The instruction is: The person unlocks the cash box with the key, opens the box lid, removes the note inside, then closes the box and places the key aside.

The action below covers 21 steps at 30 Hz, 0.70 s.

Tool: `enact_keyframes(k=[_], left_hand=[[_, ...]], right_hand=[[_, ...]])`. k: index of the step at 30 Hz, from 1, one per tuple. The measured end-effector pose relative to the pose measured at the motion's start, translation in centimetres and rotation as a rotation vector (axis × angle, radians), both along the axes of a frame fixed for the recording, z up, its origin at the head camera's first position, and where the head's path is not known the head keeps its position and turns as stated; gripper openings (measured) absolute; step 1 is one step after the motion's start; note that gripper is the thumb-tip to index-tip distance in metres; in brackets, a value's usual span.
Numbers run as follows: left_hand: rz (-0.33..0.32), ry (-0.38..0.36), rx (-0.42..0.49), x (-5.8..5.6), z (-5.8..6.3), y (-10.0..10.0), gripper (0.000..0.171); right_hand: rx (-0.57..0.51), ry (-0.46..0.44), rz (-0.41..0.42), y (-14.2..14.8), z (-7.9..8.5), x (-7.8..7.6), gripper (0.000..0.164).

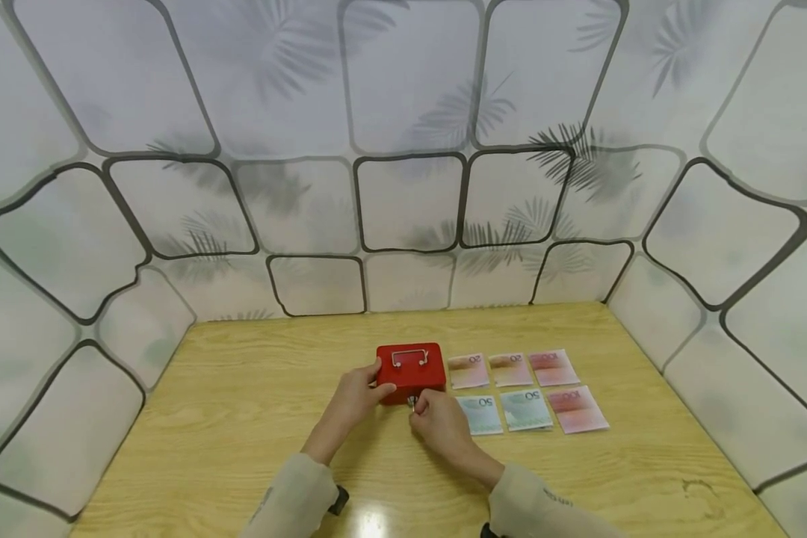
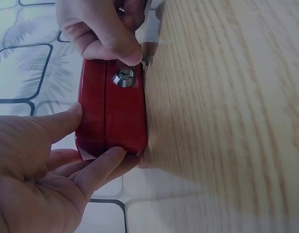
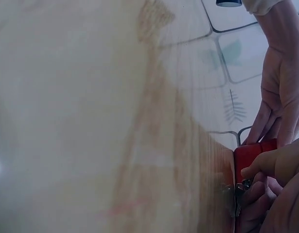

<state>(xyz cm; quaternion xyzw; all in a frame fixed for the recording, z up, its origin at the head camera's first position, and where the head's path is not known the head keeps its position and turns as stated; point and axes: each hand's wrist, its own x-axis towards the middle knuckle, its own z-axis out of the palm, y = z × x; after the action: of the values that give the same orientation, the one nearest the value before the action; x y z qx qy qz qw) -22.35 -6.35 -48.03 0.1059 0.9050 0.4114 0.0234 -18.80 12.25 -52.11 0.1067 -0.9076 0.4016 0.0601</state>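
A red cash box with a folded wire handle on its lid stands on the table. My left hand holds its left end, thumb on the lid and fingers along the side in the left wrist view. On the box's front is a round silver lock, its keyhole uncovered. Close beside the lock, my right hand pinches a small metal key between thumb and curled fingers. Most of the key is hidden by the fingers. In the right wrist view the right hand partly covers the box front.
Right of the box, banknotes lie in two rows: 20 notes and a 100 note behind, 50 notes and another 100 note in front. A patterned cloth wall borders the wooden table.
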Motion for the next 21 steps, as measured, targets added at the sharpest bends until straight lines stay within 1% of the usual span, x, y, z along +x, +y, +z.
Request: enact_keyframes(k=[5, 8, 12, 15, 18, 21], left_hand=[[0.014, 0.010, -0.007, 0.0, 0.3, 0.2, 0.064], [0.026, -0.001, -0.004, 0.0, 0.4, 0.2, 0.064], [0.035, -0.009, -0.008, -0.1, 0.4, 0.3, 0.065], [0.041, -0.020, -0.011, 0.0, 0.5, 0.3, 0.065], [0.045, -0.035, -0.008, 0.0, 0.4, 0.2, 0.066], [0.040, -0.041, -0.004, 0.0, 0.3, 0.3, 0.066]], right_hand=[[0.005, 0.002, 0.012, 0.1, 0.4, 0.0, 0.018], [0.005, -0.013, 0.027, 0.4, 0.4, 0.4, 0.018], [-0.009, -0.058, 0.081, 0.7, 0.9, 1.3, 0.019], [-0.043, -0.095, 0.131, 1.0, 1.6, 1.8, 0.015], [-0.072, -0.127, 0.166, 1.3, 2.1, 2.0, 0.010], [-0.108, -0.162, 0.190, 1.6, 2.3, 1.9, 0.006]])
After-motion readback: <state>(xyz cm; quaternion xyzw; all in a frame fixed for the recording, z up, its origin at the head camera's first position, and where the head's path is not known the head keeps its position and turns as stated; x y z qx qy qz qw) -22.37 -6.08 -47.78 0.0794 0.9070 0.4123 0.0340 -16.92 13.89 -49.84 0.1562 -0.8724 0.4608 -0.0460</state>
